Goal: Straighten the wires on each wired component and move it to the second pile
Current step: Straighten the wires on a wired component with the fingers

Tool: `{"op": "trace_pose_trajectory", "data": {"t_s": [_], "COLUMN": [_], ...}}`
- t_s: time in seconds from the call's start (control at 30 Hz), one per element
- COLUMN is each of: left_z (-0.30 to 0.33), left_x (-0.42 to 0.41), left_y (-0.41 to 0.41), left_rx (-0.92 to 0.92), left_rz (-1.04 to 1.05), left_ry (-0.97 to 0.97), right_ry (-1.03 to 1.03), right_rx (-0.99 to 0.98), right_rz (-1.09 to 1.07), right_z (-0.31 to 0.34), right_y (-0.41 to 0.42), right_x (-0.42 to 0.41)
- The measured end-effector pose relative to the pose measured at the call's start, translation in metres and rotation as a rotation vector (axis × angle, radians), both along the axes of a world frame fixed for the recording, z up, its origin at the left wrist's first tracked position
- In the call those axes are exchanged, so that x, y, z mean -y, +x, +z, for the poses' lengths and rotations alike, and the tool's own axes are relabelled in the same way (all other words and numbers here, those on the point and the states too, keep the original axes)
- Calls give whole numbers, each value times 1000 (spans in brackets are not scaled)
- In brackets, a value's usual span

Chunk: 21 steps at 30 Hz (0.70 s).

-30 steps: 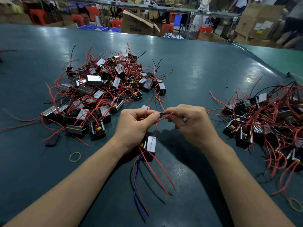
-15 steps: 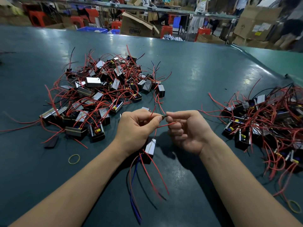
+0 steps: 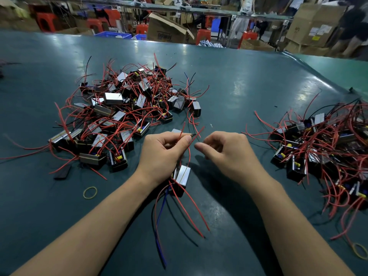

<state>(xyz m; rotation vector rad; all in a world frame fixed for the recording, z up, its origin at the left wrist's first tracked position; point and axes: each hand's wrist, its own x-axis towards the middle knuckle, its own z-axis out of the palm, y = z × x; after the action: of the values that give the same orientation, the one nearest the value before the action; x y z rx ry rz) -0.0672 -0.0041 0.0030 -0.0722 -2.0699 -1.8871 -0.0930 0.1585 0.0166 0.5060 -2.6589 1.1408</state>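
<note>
So we had our left hand (image 3: 162, 151) up in front of us, thumb and forefinger pinching a red wire (image 3: 189, 144) near its bare tip. That wire ran down to the component (image 3: 182, 179), a small black block with a shiny metal side, which sat right under the left wrist. Looked like it was resting on the worktop (image 3: 239, 92), though the hand hid part of it so we couldn't swear to that. The rest of its leads, red, blue and black, trailed back toward us between our forearms.

Our right hand (image 3: 225, 150) was just beside the left, not touching it or the wire, fingers loosely curled and holding nothing.

Beyond and to the left of the left hand was the big pile (image 3: 123, 116) of the same blocks, red wires sticking out every which way. Well off to the right of the right hand was the second pile (image 3: 328, 144), just as tangled. A yellow rubber band (image 3: 90, 192) lay on the worktop left of our left forearm, and another one (image 3: 359, 251) sat off past the right forearm near the edge of view.
</note>
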Motion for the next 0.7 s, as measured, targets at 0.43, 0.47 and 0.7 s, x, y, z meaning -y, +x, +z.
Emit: {"op": "trace_pose_trajectory", "data": {"t_s": [0.43,0.47,0.7], "left_z": [-2,-2,3], "left_x": [7,6,6], "left_y": [12,12,18], "left_rx": [-271,-282,-297], "left_rz": [181,187,110], "left_ry": [-388,-407,-306], "right_ry": [-704,-706,-789], "right_rx": [226,225,74], "right_rz": [250,276,271], "right_z": [20,20,18], "right_y": [12,13,19], "right_x": [-5,-4,12]}}
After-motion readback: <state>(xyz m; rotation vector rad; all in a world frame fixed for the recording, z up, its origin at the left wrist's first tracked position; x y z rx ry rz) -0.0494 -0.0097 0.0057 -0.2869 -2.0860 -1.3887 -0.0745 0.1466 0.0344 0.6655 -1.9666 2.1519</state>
